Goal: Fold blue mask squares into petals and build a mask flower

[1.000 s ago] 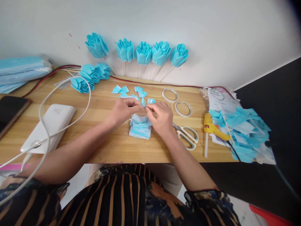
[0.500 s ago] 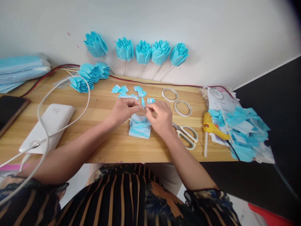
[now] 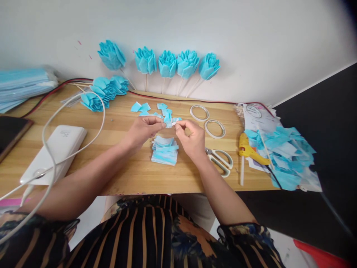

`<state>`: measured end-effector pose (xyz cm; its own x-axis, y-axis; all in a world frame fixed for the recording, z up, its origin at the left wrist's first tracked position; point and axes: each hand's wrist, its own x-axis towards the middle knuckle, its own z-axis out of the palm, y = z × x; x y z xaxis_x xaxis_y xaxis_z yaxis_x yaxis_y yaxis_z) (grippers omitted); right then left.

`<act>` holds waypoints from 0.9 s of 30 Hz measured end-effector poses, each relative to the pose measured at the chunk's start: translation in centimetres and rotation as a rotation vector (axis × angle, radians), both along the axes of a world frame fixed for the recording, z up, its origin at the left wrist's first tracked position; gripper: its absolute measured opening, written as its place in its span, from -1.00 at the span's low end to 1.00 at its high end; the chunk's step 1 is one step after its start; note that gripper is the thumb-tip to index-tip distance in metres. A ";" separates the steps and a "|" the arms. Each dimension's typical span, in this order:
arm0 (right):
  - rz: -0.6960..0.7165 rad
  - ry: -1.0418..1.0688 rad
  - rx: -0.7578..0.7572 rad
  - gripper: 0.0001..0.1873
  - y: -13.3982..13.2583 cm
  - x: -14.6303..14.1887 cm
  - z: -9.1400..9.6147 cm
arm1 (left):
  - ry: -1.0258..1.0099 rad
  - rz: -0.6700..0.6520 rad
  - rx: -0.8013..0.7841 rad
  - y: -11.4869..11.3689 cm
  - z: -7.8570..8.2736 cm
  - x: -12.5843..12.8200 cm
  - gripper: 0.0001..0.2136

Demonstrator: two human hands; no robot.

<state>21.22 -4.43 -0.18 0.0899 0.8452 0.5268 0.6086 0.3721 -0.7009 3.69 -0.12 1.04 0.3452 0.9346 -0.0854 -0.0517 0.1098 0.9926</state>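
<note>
My left hand (image 3: pixel 147 128) pinches a small blue piece of non-woven fabric (image 3: pixel 168 120) between thumb and fingers, above the middle of the wooden table. Close by on the right, my right hand (image 3: pixel 192 137) is closed at its fingertips on a narrow white strip (image 3: pixel 174 123) that reaches the blue piece. What the strip is made of is too small to tell. Below the hands lies a stack of pale blue fabric pieces (image 3: pixel 164 150). Several cut blue pieces (image 3: pixel 140 107) are scattered just beyond the hands. Scissors (image 3: pixel 220 160) rest beside my right wrist.
Two tape rolls (image 3: pixel 214 129) lie right of the hands. Farther right are a yellow glue gun (image 3: pixel 249 149) and a heap of blue scraps (image 3: pixel 292 149). Blue fabric flowers (image 3: pixel 167 64) on sticks lean on the wall. A white power bank (image 3: pixel 55 152) with a looping cable sits left.
My hands have moved slightly apart, and a white strip now shows between them at the blue piece. The whole view has shifted a little.
</note>
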 end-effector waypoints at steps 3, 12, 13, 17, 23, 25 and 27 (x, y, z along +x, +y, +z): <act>-0.013 0.069 -0.032 -0.84 0.0 0.0 0.2 | -0.017 0.017 -0.004 0.1 0.0 -0.1 -0.82; -0.099 0.286 -0.128 -0.82 0.6 0.9 0.3 | -0.064 0.117 0.069 1.1 0.8 -1.1 -0.84; -0.092 0.261 -0.125 -0.82 0.7 0.8 0.2 | -0.081 0.149 0.088 1.1 1.5 -1.4 -0.85; 0.114 0.033 -0.124 -0.81 1.7 -1.0 0.2 | -0.151 0.239 0.236 0.7 4.7 -2.9 -0.83; 0.430 -0.288 -0.257 -0.76 4.1 -6.1 0.8 | -0.222 0.286 0.326 0.3 6.7 -5.1 -0.86; 0.449 -0.312 -0.305 -0.74 4.6 -7.2 0.6 | -0.200 0.286 0.308 0.2 6.3 -5.6 -0.85; 0.437 -0.312 -0.324 -0.74 4.8 -7.6 0.1 | -0.173 0.295 0.283 0.1 5.8 -6.0 -0.85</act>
<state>13.58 0.37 -0.03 -0.4170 0.8903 0.1831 0.6419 0.4311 -0.6341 -2.29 0.01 6.79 0.0473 0.9736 0.2235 -0.2085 -0.2092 0.9554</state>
